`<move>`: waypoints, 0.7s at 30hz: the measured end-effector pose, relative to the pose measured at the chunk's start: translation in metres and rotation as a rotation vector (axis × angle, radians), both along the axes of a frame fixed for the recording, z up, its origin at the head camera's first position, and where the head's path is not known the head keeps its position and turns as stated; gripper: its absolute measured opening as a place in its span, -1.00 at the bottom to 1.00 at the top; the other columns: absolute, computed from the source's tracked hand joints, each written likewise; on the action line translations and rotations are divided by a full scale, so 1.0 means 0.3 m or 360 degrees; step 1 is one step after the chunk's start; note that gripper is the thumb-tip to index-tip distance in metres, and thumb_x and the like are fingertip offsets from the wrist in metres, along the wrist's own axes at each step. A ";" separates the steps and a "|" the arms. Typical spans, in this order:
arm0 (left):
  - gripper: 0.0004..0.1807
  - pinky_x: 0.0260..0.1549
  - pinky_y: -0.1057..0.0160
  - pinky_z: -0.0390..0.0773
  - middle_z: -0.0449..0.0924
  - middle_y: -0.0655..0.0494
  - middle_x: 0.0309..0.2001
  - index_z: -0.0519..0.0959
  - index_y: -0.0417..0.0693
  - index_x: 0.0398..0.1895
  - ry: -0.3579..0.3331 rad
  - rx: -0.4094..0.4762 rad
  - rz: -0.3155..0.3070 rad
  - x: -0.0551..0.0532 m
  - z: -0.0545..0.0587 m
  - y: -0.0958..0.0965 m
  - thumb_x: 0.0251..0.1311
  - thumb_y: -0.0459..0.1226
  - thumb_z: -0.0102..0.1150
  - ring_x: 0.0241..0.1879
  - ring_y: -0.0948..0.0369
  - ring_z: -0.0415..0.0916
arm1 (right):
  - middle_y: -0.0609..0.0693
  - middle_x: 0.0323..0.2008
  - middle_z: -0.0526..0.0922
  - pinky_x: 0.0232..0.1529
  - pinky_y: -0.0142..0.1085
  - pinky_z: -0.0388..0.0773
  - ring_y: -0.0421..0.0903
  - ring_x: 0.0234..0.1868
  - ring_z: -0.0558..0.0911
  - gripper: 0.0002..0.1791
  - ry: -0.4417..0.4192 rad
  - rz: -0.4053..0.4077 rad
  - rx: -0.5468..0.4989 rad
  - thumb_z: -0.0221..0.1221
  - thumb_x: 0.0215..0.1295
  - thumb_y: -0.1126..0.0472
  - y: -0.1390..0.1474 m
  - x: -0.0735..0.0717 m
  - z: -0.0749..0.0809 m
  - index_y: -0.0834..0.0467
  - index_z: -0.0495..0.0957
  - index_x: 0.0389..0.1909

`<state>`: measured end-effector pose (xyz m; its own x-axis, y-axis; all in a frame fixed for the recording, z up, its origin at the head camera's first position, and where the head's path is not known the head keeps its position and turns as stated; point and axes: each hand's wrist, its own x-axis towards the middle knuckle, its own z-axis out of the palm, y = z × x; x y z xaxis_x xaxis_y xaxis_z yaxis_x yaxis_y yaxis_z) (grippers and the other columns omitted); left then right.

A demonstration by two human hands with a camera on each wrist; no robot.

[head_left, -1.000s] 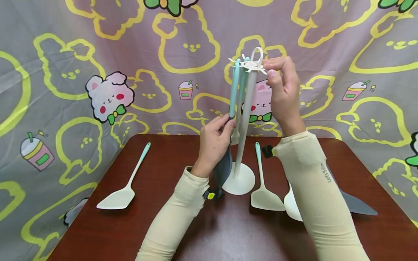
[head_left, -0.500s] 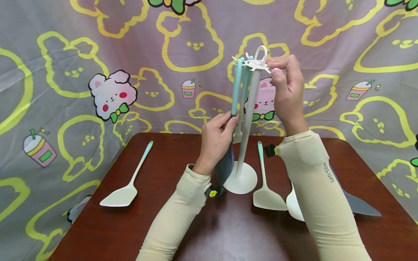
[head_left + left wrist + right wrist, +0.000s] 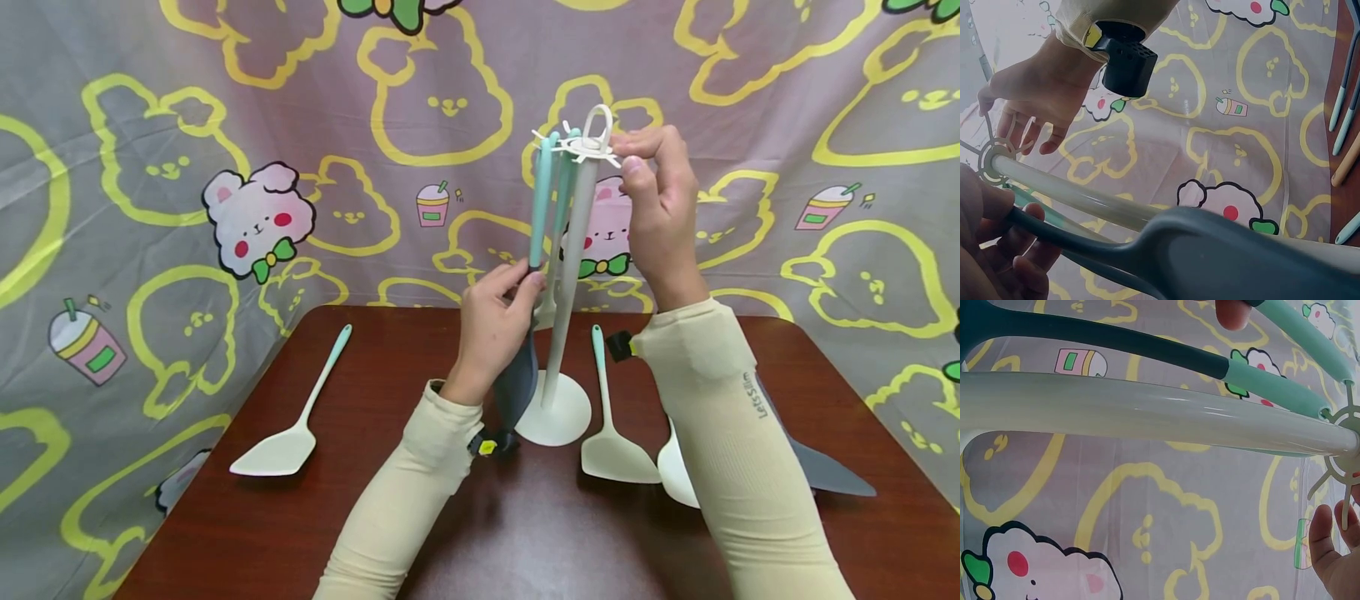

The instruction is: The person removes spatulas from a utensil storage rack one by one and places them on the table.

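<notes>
A white utensil stand (image 3: pixel 573 242) with a round base and a ring of hooks on top stands at mid-table. My left hand (image 3: pixel 495 325) pinches a dark grey spatula (image 3: pixel 517 383) below its mint handle, just left of the pole. The handle's upper end overlaps the hooks; in the right wrist view, the mint handle (image 3: pixel 1310 340) meets a hook tip. Another dark utensil with a mint handle (image 3: pixel 1272 390) hangs from a neighbouring hook. My right hand (image 3: pixel 663 208) pinches the hook ring from the right, thumb and forefinger at its edge.
A white spatula (image 3: pixel 273 454) lies on the brown table (image 3: pixel 360 517) at left. Right of the base lie a beige turner (image 3: pixel 618 458), a white utensil (image 3: pixel 677 475) partly under the right sleeve, and a dark grey utensil (image 3: pixel 832 471). A patterned curtain (image 3: pixel 465 50) hangs behind.
The upper end of the held spatula has shifted slightly left at the hooks in the last half second. The right hand keeps its grip on the ring. The view has shifted slightly.
</notes>
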<state>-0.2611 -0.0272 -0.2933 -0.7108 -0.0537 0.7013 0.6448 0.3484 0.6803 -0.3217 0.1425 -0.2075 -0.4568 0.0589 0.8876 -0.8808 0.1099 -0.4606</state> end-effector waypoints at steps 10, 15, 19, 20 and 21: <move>-0.76 -0.63 0.42 0.36 0.62 -0.06 -0.41 0.71 -0.20 -0.06 -0.0019 0.0002 -0.0012 0.007 0.003 -0.006 0.32 -0.27 0.21 -0.53 0.22 0.46 | -0.31 -0.15 0.54 -0.20 -0.41 0.43 -0.18 0.11 0.54 -0.64 -0.0015 -0.0014 0.0001 -0.08 0.25 0.12 -0.004 0.004 0.003 0.32 0.51 -0.20; -0.76 -0.60 0.43 0.40 0.67 -0.06 -0.37 0.71 -0.19 -0.05 -0.0033 0.0008 -0.0019 0.007 0.004 -0.009 0.32 -0.27 0.20 -0.51 0.22 0.50 | -0.32 -0.15 0.53 -0.20 -0.42 0.43 -0.19 0.10 0.54 -0.64 -0.0021 -0.0028 0.0009 -0.09 0.26 0.13 -0.004 0.006 0.000 0.34 0.51 -0.19; -0.76 -0.58 0.43 0.41 0.68 -0.06 -0.35 0.71 -0.19 -0.04 -0.0040 0.0012 -0.0019 0.007 0.006 -0.014 0.32 -0.28 0.20 -0.50 0.21 0.51 | -0.33 -0.16 0.53 -0.19 -0.43 0.43 -0.19 0.10 0.54 -0.63 -0.0002 -0.0031 0.0013 -0.09 0.26 0.13 -0.007 0.003 0.001 0.35 0.51 -0.19; -0.76 -0.57 0.43 0.42 0.69 -0.07 -0.34 0.71 -0.19 -0.04 -0.0040 0.0016 -0.0021 0.007 0.006 -0.016 0.33 -0.28 0.20 -0.49 0.21 0.52 | -0.32 -0.16 0.53 -0.19 -0.43 0.43 -0.19 0.10 0.54 -0.63 0.0002 -0.0029 0.0014 -0.09 0.27 0.13 -0.008 0.003 0.002 0.35 0.51 -0.19; -0.76 -0.57 0.42 0.43 0.69 -0.07 -0.33 0.71 -0.20 -0.05 -0.0042 0.0018 -0.0025 0.007 0.005 -0.015 0.33 -0.28 0.19 -0.49 0.21 0.53 | -0.32 -0.16 0.53 -0.18 -0.43 0.43 -0.19 0.10 0.54 -0.64 0.0004 -0.0025 0.0011 -0.08 0.27 0.14 -0.007 0.002 0.000 0.35 0.51 -0.19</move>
